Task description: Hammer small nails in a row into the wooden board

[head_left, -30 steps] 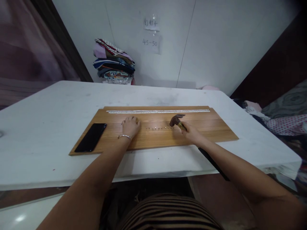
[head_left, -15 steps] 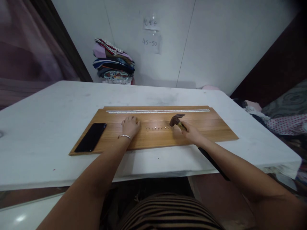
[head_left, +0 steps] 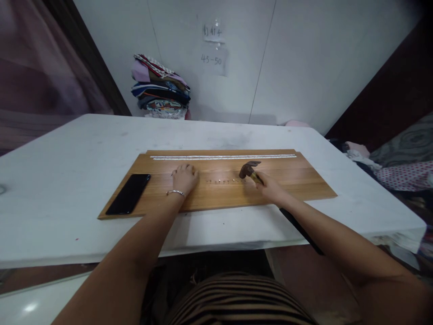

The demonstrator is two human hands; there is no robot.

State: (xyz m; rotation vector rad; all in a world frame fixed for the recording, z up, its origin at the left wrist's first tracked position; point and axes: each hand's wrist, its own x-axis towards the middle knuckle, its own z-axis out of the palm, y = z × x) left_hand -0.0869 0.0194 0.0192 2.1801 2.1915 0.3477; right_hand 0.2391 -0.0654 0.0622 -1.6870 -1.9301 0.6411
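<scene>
My right hand (head_left: 270,188) is wrapped round the handle of a claw hammer (head_left: 248,170). The rusty brown head hangs over the wooden board (head_left: 280,180), and the black grip runs back under my forearm. My left hand (head_left: 185,178) rests on the board left of the middle, its fingers curled and closed. A small dark tip pokes out at the left of these fingers; what it belongs to is hidden. Between my hands, a row of several small nails (head_left: 223,181) stands along the board.
A black phone (head_left: 128,194) lies on the board's left end. Two white measuring strips (head_left: 223,157) run along its far edge. The board lies on a white-covered table (head_left: 61,180). Folded cloths (head_left: 161,88) are stacked at the back, against the wall (head_left: 297,67).
</scene>
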